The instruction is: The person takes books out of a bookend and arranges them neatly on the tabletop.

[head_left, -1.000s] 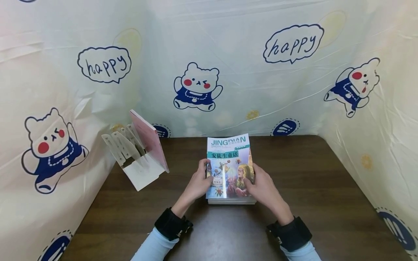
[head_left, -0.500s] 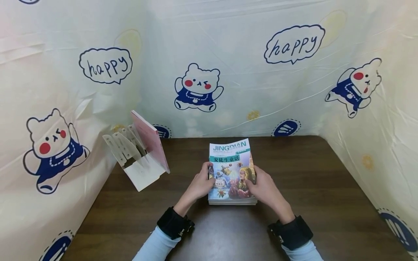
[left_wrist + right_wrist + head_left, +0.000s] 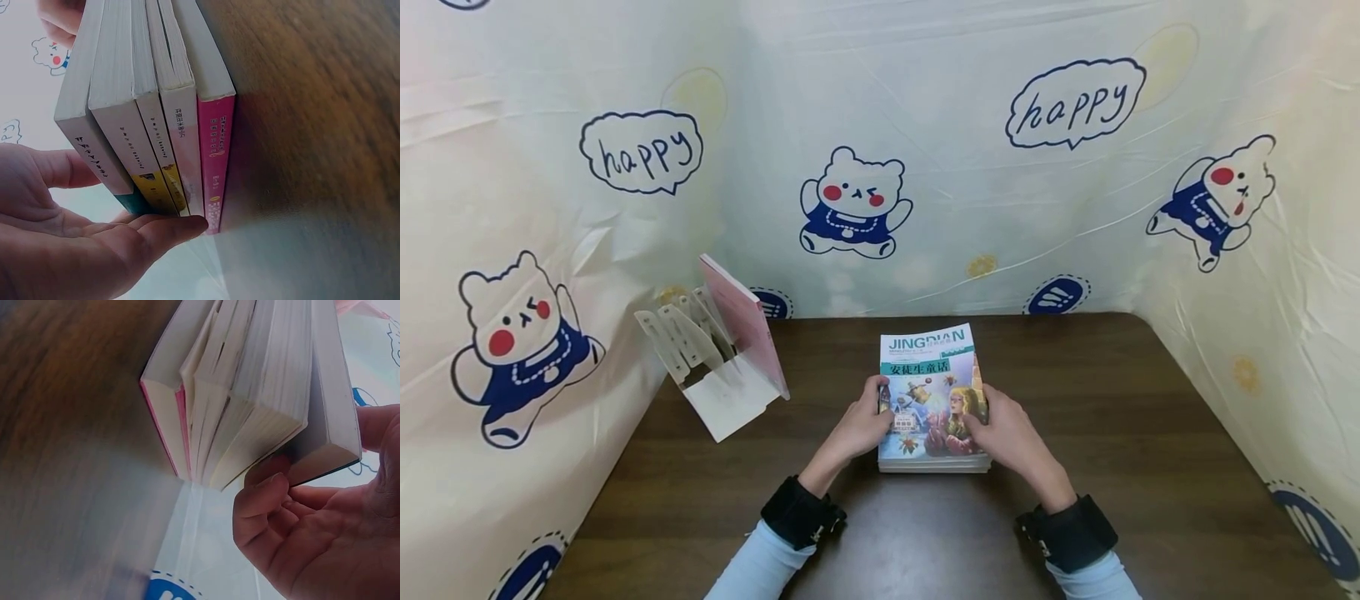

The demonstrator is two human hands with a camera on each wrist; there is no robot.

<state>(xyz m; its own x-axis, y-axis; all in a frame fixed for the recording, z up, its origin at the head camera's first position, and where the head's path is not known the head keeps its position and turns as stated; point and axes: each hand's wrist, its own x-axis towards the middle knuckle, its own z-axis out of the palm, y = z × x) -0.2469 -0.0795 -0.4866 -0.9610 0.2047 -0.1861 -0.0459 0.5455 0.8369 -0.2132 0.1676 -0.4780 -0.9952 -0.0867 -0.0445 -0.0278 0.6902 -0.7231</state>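
A stack of books (image 3: 147,150) lies on the table in front of me, with a pink-spined book (image 3: 215,144) at the bottom. The top book (image 3: 928,375) has a blue-and-purple cover with a long-haired figure and "JINGDIAN" across it. My left hand (image 3: 861,421) grips the stack's left side, thumb over the top cover and fingers along the spines. On the opposite side, my right hand (image 3: 1015,429) holds the top book, thumb above and fingers curled beneath. In the right wrist view a gap shows under the top book's near right corner.
On the table's left stands a white book rack (image 3: 730,404) with upright dividers (image 3: 681,337). One pink book (image 3: 745,329) leans in its right end. A patterned cloth (image 3: 955,192) with bears surrounds the dark wooden table (image 3: 1150,433) at the back and sides.
The far end of the top book has come down and slightly toward me, both hands moving with it. In the last half second the movement is very small. The rack stays put.
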